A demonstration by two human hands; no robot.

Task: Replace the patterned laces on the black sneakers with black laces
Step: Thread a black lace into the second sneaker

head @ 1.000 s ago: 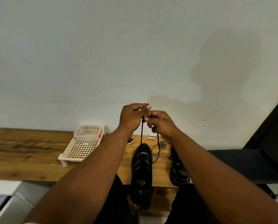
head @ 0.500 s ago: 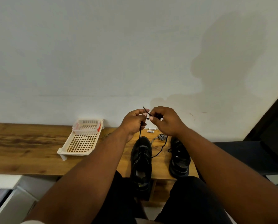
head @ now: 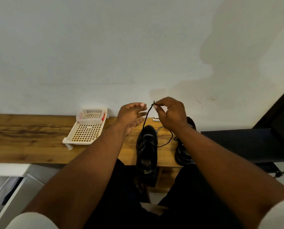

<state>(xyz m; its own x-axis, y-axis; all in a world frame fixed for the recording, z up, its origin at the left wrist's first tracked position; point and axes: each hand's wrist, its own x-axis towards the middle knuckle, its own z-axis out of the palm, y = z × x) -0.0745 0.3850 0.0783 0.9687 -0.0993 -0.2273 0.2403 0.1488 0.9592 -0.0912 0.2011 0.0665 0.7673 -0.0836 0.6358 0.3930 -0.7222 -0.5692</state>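
Note:
Two black sneakers stand on the wooden table (head: 30, 139). The near sneaker (head: 147, 151) sits in the middle, its heel over the table's front edge. The other sneaker (head: 182, 154) lies to its right, partly hidden by my right forearm. My right hand (head: 170, 113) pinches the tip of a black lace (head: 146, 119), which runs up taut from the near sneaker's front eyelets. The lace's other part loops loosely on the table between the shoes. My left hand (head: 131, 117) hovers just left of the lace with relaxed fingers, holding nothing. A patterned lace (head: 159, 128) lies behind the near sneaker.
A cream perforated plastic tray (head: 86, 128) sits on the table to the left. Small white cylinders (head: 156, 119) lie by the wall behind the shoes. A dark low surface (head: 237, 144) adjoins the table on the right. A white drawer unit (head: 11, 187) is at lower left.
My left hand has let go of the lace and spread its fingers. My right hand now holds the lace tip alone.

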